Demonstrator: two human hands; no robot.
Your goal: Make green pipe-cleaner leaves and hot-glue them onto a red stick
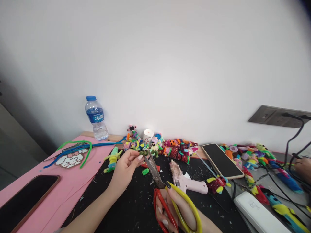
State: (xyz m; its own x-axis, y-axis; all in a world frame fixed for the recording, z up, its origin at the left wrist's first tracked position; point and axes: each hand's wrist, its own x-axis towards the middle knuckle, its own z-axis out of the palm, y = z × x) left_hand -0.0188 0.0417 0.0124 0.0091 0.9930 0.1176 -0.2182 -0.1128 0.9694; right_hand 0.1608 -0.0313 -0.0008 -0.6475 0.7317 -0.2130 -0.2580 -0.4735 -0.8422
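My right hand [178,207] holds a pair of scissors [155,171] with one red and one yellow handle, its fingers in the loops. The metal blades stand apart and point up and away, their tips beside the fingertips of my left hand [127,165]. Thumb and forefinger of that hand are pinched on a small green fuzzy piece of pipe cleaner [143,153], mostly hidden by the fingers. Below the blades a bright green fuzzy piece [145,171] lies on the black mat [136,200]. A yellow-green pipe cleaner figure [113,159] lies left of my left wrist.
A pink glue gun [191,185] lies right of the scissors. Pipe cleaner figures [176,150] line the wall. Phones [222,160], a white power bank [257,212] and cables sit at right. A water bottle [96,119] stands at left; another person's hand [303,168] shows far right.
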